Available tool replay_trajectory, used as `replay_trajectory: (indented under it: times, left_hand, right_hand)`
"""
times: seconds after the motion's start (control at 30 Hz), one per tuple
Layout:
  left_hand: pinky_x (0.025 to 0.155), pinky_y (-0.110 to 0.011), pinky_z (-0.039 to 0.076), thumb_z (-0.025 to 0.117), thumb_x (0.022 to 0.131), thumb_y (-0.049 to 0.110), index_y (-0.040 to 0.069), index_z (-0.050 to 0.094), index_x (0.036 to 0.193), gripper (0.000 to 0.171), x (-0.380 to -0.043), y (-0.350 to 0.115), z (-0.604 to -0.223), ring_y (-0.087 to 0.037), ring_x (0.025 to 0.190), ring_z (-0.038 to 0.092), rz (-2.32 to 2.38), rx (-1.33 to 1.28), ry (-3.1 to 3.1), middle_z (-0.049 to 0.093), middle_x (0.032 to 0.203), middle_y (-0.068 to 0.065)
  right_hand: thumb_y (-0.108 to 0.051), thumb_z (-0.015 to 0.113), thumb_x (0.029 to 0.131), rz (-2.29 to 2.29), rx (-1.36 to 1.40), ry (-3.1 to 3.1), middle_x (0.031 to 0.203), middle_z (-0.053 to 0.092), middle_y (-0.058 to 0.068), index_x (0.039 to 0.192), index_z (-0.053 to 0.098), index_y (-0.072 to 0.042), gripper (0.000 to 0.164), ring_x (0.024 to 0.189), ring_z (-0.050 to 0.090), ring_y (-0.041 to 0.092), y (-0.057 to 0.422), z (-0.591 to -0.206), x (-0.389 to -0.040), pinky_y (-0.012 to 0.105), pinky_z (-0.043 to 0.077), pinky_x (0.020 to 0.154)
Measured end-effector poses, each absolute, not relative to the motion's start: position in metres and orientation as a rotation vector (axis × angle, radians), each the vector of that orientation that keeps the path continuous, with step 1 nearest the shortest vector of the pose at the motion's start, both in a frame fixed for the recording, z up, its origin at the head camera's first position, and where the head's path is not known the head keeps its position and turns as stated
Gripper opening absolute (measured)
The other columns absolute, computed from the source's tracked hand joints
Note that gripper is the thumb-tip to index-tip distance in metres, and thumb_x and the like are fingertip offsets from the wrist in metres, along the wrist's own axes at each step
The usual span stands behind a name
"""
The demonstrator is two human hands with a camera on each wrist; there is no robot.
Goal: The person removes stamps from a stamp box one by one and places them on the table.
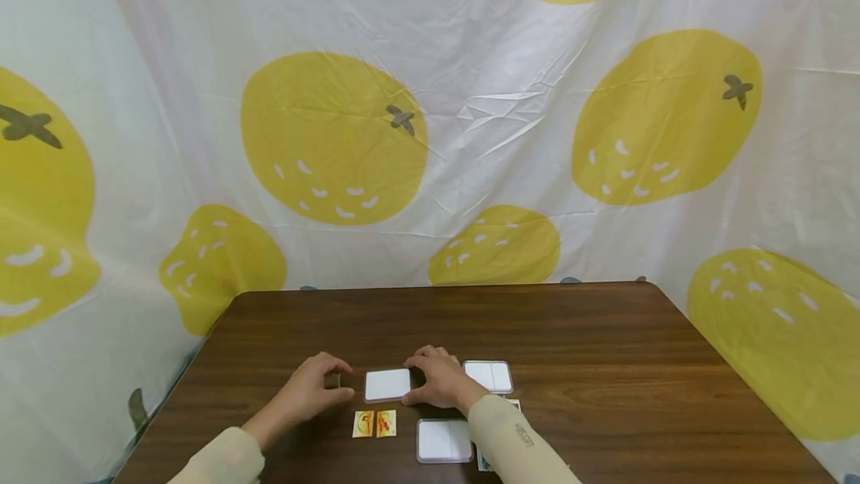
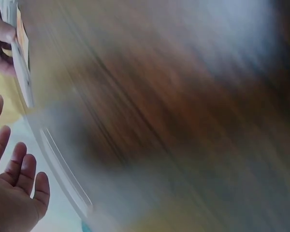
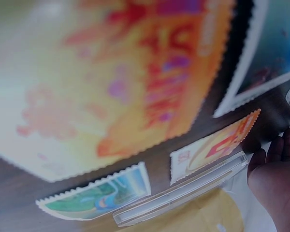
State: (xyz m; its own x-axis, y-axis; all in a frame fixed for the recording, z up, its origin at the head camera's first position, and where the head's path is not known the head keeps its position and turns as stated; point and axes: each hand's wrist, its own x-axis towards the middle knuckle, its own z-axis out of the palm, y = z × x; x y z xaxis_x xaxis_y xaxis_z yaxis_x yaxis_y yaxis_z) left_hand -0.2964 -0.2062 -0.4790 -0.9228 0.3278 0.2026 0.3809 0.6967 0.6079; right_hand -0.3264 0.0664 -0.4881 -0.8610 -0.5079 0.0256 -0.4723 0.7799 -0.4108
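My right hand [image 1: 437, 379] grips the right end of a flat clear plastic case with a white face [image 1: 387, 385], its thumb at the near side; the left wrist view also shows this grip. My left hand [image 1: 314, 391] is to the left, its fingers spread in the left wrist view. A clear plastic rim [image 2: 65, 169], perhaps of a lid, shows beside it; I cannot tell whether they touch. Two orange-yellow stamps, a left one [image 1: 363, 424] and a right one [image 1: 386, 423], lie in front of the gripped case.
A second white-faced clear case [image 1: 488, 377] lies beyond the right wrist, a third [image 1: 443, 441] nearer. Beneath the right arm are more stamps, among them a green-blue one [image 3: 99, 195] and an orange one [image 3: 215, 147]. A lemon-print cloth [image 1: 470, 95] hangs behind the wooden table [image 1: 591, 364].
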Motion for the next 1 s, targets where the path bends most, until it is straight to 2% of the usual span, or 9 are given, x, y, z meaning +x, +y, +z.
replay_trajectory:
  times: [0.13,0.33,0.63,1.0]
  left_hand:
    - [0.087,-0.049,0.046,0.081,0.082,0.018,0.004,0.070,0.108,0.031,-0.300,-0.215,-0.481,-0.029,0.101,0.058,-1.072,-0.551,-2.825,0.064,0.105,-0.007]
    - [0.089,-0.049,0.046,0.083,0.081,0.022,0.005,0.070,0.109,0.035,-0.305,-0.231,-0.485,-0.028,0.102,0.059,-1.078,-0.517,-2.813,0.064,0.107,-0.005]
    - [0.086,-0.046,0.047,0.085,0.078,0.029,0.003,0.069,0.112,0.045,-0.310,-0.254,-0.490,-0.025,0.098,0.059,-1.028,-0.426,-2.818,0.064,0.107,-0.007]
    - [0.095,-0.055,0.042,0.084,0.078,0.036,-0.003,0.065,0.121,0.060,-0.311,-0.274,-0.496,-0.036,0.111,0.054,-0.927,-0.428,-2.881,0.061,0.117,-0.015]
  right_hand:
    - [-0.044,0.081,0.080,-0.626,-0.800,2.887,0.133,0.053,0.008,0.128,0.065,-0.016,0.058,0.126,0.046,0.030,0.067,-0.489,-0.327,0.050,0.035,0.104]
    - [-0.045,0.080,0.080,-0.651,-0.777,2.873,0.134,0.053,0.007,0.129,0.064,-0.016,0.059,0.127,0.045,0.030,0.066,-0.490,-0.328,0.050,0.034,0.105]
    - [-0.046,0.080,0.081,-0.655,-0.766,2.866,0.135,0.053,0.006,0.130,0.064,-0.017,0.060,0.127,0.045,0.029,0.066,-0.491,-0.328,0.049,0.034,0.105]
    - [-0.046,0.080,0.081,-0.666,-0.775,2.863,0.135,0.052,0.007,0.130,0.064,-0.016,0.060,0.127,0.045,0.030,0.067,-0.491,-0.328,0.050,0.034,0.105]
